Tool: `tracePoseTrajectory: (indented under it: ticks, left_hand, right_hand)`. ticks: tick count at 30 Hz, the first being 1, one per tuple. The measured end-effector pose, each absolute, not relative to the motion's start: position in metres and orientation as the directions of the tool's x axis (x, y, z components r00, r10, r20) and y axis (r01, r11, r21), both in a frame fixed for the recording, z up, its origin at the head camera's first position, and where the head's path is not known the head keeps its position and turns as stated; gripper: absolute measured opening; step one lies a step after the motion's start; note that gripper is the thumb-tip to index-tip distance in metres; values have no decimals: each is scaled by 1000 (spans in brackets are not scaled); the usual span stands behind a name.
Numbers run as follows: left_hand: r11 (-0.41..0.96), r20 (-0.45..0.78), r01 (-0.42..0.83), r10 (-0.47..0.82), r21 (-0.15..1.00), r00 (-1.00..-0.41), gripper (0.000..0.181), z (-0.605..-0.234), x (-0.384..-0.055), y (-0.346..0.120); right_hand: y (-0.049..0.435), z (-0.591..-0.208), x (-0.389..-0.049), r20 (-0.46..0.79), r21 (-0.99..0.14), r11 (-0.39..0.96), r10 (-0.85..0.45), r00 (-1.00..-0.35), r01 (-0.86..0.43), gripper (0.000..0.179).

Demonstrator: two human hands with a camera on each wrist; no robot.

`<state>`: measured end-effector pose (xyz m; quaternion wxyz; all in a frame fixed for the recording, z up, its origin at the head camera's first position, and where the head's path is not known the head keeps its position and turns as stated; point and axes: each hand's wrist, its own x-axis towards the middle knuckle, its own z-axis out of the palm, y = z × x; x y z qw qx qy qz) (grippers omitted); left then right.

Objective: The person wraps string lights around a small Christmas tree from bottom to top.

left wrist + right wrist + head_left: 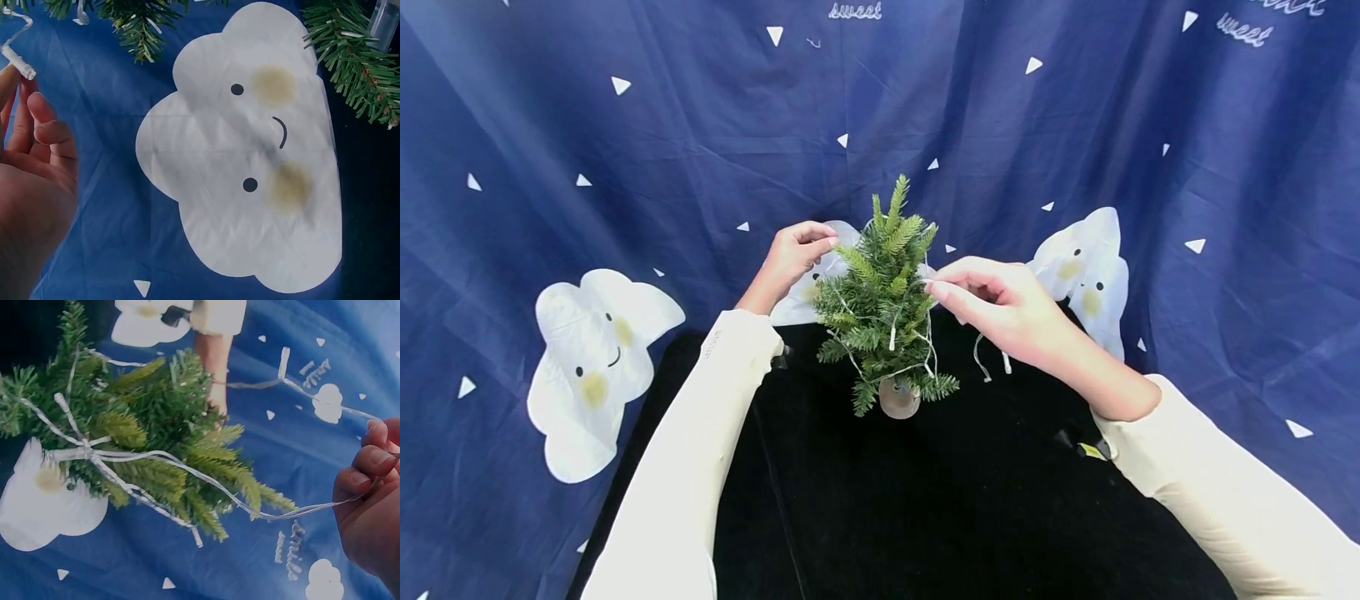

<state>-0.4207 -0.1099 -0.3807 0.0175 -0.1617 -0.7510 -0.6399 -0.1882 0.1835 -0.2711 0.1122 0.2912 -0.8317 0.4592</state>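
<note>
A small artificial Christmas tree [887,292] stands upright in a round base [898,398]. A string of fairy lights [219,484] with a clear wire and small white bulbs winds round its branches. At the tree's left, my left hand [793,258] pinches a white bulb [22,65] of that string between thumb and fingertips. To the right, my right hand [1007,308] holds the wire with its fingers curled, and the strand runs taut from it back to the branches in the right wrist view.
The tree stands on a black cloth [925,500]. A loose end of the light string [981,362] hangs below my right hand. Behind is a blue curtain [700,108] with white triangles, and cloud shapes [595,367] show at both sides and behind the tree.
</note>
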Motion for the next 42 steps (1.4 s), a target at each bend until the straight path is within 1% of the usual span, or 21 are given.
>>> tracePoseTrajectory:
  ticks: [5, 10, 13, 19, 20, 24, 27, 30, 34, 39, 42]
  left_hand:
    - [73, 223, 247, 242, 966, -944, 31, -366, -398, -117]
    - [72, 290, 313, 226, 947, -930, 13, -355, -370, -122]
    - [91, 349, 375, 219, 922, -911, 9, -355, -355, -122]
    - [136, 486, 522, 228, 842, -844, 18, -349, -316, -113]
    - [143, 515, 553, 234, 821, -825, 18, -346, -309, -109]
    - [137, 563, 622, 310, 771, -766, 17, -332, -280, -87]
    - [119, 571, 653, 387, 748, -724, 16, -323, -265, -69]
    - [114, 589, 696, 447, 709, -673, 13, -316, -257, -52]
    - [82, 595, 724, 510, 684, -620, 12, -314, -254, -34]
    - [25, 588, 723, 563, 691, -581, 8, -316, -254, -20]
    - [17, 582, 719, 574, 695, -576, 4, -318, -253, -15]
  right_hand:
    - [192, -275, -189, 415, -712, 448, -353, -838, -541, 11]
    - [197, -279, -189, 392, -725, 463, -331, -858, -510, 11]
    - [200, -281, -189, 398, -724, 466, -320, -860, -509, 11]
    - [204, -286, -190, 412, -708, 477, -319, -854, -520, 11]
    - [204, -287, -190, 410, -708, 480, -318, -855, -518, 11]
    - [206, -288, -189, 394, -714, 490, -310, -865, -501, 11]
    - [206, -290, -188, 378, -723, 492, -306, -874, -485, 11]
    - [206, -293, -188, 363, -733, 487, -311, -878, -475, 11]
    - [207, -296, -189, 359, -731, 487, -321, -876, -478, 10]
    - [208, -300, -190, 367, -718, 493, -331, -869, -491, 10]
    - [210, -301, -189, 358, -719, 499, -332, -873, -484, 10]
